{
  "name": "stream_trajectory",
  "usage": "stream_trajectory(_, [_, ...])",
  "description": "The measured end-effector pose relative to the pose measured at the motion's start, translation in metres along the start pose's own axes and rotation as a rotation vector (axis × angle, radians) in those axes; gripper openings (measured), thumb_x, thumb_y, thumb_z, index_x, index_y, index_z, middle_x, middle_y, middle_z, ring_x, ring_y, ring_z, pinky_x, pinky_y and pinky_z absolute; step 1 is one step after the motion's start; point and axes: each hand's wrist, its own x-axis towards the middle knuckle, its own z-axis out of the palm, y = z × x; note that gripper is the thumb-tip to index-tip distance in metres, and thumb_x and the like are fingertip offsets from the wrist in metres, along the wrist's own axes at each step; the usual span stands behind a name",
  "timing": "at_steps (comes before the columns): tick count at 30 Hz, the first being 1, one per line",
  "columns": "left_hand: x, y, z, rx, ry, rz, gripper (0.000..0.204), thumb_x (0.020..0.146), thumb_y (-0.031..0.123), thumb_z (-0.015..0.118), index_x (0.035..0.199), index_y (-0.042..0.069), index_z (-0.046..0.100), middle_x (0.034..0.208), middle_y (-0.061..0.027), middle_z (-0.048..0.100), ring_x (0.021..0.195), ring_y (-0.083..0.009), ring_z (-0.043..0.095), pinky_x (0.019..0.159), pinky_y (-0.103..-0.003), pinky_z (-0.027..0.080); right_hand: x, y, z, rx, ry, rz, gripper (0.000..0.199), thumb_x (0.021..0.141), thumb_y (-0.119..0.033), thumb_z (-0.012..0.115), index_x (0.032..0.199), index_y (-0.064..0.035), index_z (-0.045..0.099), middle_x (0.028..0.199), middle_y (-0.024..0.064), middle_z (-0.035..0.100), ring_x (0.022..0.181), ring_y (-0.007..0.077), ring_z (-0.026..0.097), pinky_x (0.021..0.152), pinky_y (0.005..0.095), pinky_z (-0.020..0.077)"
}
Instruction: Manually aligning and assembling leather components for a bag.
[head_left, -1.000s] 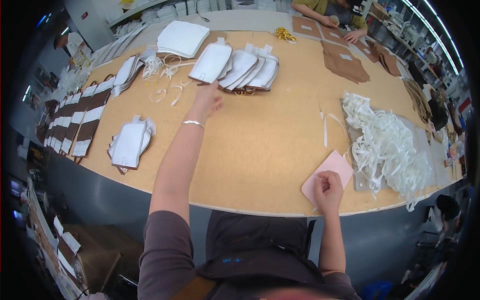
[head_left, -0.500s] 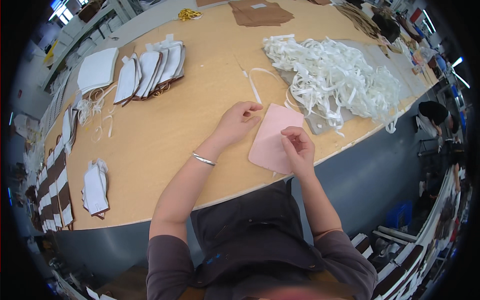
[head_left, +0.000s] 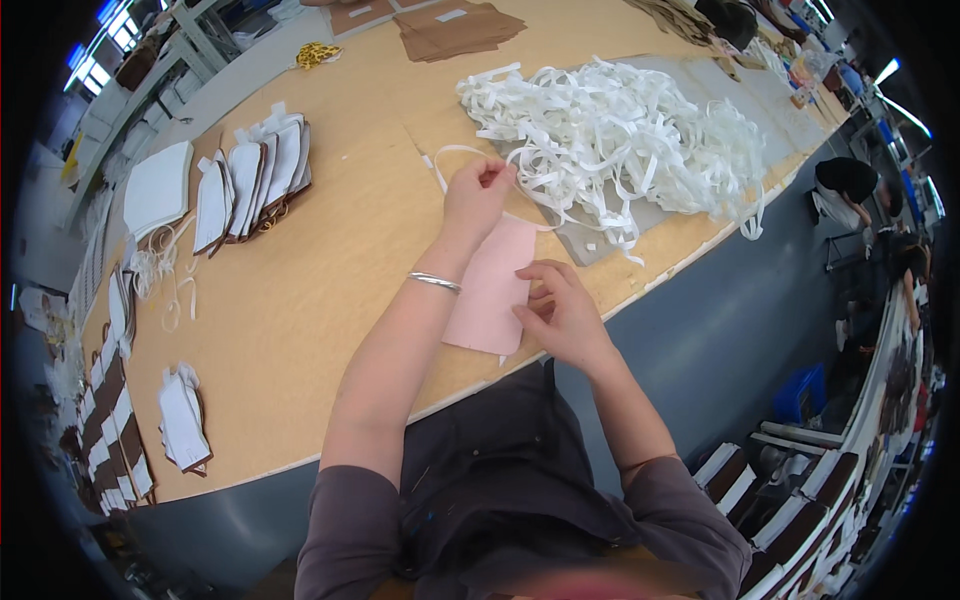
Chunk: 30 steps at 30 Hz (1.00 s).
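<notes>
A pale pink flat piece [head_left: 488,290] with rounded lower corners lies at the table's front edge. Beyond its far end, my left hand [head_left: 478,200] pinches a narrow white ribbon [head_left: 460,149] at the near side of a big tangled heap of white ribbons [head_left: 620,135]. My right hand [head_left: 562,312] is at the pink piece's right edge, its fingers curved and apart, holding nothing. A small white tip [head_left: 502,361] sticks out below the pink piece.
Stacks of white pieces with brown edges [head_left: 255,175] stand at the left, beside a white pad stack [head_left: 158,188]. A smaller bundle [head_left: 184,420] lies near the front left. Brown sheets [head_left: 455,28] and a yellow coil [head_left: 318,55] lie at the far side.
My left hand has moved away from me to the ribbon heap and taken hold of a ribbon. My right hand has shifted to the pink piece's right edge. The whole view has turned somewhat.
</notes>
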Motion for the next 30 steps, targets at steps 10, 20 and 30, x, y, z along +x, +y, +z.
stream_trajectory(10, [-0.065,0.082,-0.080,-0.471,-0.226,0.104,0.011,0.087,0.015,0.062,0.091,0.006,0.055,0.085,-0.0028,0.063,0.076,-0.0053,0.054,0.069,-0.021,0.042,0.087,-0.009,-0.035,-0.825,0.588,-0.457,0.052,0.066,0.001,0.062,0.115,-0.0125,0.054,0.125,0.0114,0.044,0.113,0.0340,0.042,0.094,0.0427,0.0349])
stream_trajectory(20, [-0.138,0.093,-0.075,0.402,-0.275,0.245,0.014,0.079,0.011,0.067,0.075,0.005,0.055,0.062,-0.0041,0.058,0.052,-0.0122,0.055,0.050,-0.025,0.042,0.021,-0.052,0.004,0.889,-0.343,-0.015,0.024,0.091,-0.021,0.054,0.108,-0.0048,0.057,0.095,0.0021,0.061,0.076,0.0071,0.051,0.067,0.0212,0.0402])
stream_trajectory(30, [-0.182,0.081,-0.079,0.284,-0.393,0.060,0.009,0.086,0.011,0.060,0.089,0.004,0.064,0.057,-0.0045,0.060,0.049,-0.0117,0.058,0.048,-0.023,0.043,-0.006,-0.060,-0.008,1.407,-0.209,-0.141,0.016,0.092,-0.016,0.054,0.107,-0.0093,0.052,0.086,0.0039,0.064,0.052,0.0015,0.043,0.046,0.0156,0.0317])
